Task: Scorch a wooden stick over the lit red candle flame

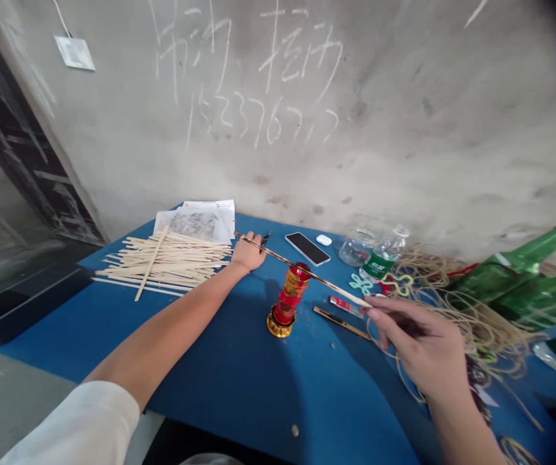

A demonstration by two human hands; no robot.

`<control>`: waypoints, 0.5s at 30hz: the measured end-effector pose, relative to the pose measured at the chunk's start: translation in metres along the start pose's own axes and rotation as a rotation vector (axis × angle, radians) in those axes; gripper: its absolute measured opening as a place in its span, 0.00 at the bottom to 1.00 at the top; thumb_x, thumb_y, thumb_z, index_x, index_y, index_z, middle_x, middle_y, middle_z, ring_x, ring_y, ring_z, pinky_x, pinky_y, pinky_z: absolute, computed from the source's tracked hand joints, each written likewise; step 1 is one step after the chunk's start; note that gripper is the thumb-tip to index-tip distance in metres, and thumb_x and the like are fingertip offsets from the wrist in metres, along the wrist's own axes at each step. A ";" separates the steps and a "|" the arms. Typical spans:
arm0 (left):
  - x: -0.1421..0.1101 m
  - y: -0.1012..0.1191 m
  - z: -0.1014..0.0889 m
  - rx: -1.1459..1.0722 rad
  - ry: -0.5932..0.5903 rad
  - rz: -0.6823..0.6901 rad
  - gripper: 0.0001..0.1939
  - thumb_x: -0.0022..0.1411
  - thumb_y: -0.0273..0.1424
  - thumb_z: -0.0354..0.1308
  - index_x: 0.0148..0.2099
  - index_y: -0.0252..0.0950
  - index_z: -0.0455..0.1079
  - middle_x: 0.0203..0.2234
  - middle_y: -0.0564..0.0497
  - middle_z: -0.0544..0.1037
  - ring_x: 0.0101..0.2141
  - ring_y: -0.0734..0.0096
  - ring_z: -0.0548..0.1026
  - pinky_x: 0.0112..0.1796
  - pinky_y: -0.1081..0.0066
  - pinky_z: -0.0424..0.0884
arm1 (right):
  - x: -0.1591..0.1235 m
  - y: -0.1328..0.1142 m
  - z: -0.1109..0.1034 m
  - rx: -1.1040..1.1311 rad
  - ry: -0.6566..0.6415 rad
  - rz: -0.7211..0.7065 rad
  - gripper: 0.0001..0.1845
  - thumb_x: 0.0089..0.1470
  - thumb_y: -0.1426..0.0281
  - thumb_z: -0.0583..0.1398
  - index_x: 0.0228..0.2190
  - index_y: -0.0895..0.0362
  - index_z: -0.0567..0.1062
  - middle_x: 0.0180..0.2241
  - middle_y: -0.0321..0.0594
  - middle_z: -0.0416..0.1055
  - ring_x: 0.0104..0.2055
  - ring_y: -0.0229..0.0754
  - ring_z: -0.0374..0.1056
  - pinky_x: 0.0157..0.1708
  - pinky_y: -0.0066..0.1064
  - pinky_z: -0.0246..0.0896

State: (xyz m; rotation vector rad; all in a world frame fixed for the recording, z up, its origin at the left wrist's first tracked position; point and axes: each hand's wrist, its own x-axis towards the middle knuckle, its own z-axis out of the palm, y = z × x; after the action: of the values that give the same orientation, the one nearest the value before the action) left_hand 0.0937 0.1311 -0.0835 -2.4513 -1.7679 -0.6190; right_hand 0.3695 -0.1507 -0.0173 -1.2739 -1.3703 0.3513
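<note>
My right hand [416, 342] pinches one end of a thin wooden stick [326, 282], pale near the fingers and scorched dark along the rest. The stick slants up and left, crossing the top of a red candle [291, 297] on a gold base; whether it touches the candle I cannot tell. No flame shows clearly. At the far side of the table, my left hand [250, 254] is closed by a slim dark object [265, 241], which seems to be in its fingers; its kind is unclear. The stick's far end passes in front of that hand.
Pale wooden strips [166, 261] lie piled beside papers [210, 219]. A phone [307, 248], white case [323, 239], glass jar [355, 248] and plastic bottle [379, 258] stand behind. Right: a lighter [345, 305], narrow tool [340, 323], tangled cord [471, 316], green bottles [510, 265].
</note>
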 end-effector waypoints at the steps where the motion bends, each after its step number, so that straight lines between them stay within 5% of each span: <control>1: 0.000 0.000 0.000 -0.001 -0.003 0.000 0.15 0.76 0.34 0.55 0.58 0.36 0.77 0.58 0.36 0.77 0.57 0.45 0.76 0.60 0.52 0.75 | -0.001 -0.002 0.001 0.009 0.005 0.013 0.14 0.60 0.55 0.75 0.41 0.50 0.92 0.25 0.39 0.81 0.19 0.36 0.67 0.20 0.30 0.65; 15: 0.002 -0.001 0.003 -0.013 -0.008 -0.006 0.15 0.76 0.33 0.55 0.58 0.36 0.77 0.57 0.36 0.77 0.60 0.42 0.75 0.61 0.49 0.74 | -0.003 -0.004 0.008 0.048 0.036 -0.007 0.13 0.58 0.56 0.77 0.37 0.51 0.91 0.23 0.37 0.78 0.18 0.36 0.66 0.19 0.30 0.67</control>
State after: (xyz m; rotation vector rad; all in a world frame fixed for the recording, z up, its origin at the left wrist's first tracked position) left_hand 0.0941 0.1343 -0.0854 -2.4612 -1.7803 -0.6242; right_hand 0.3606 -0.1507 -0.0180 -1.2296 -1.3280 0.3529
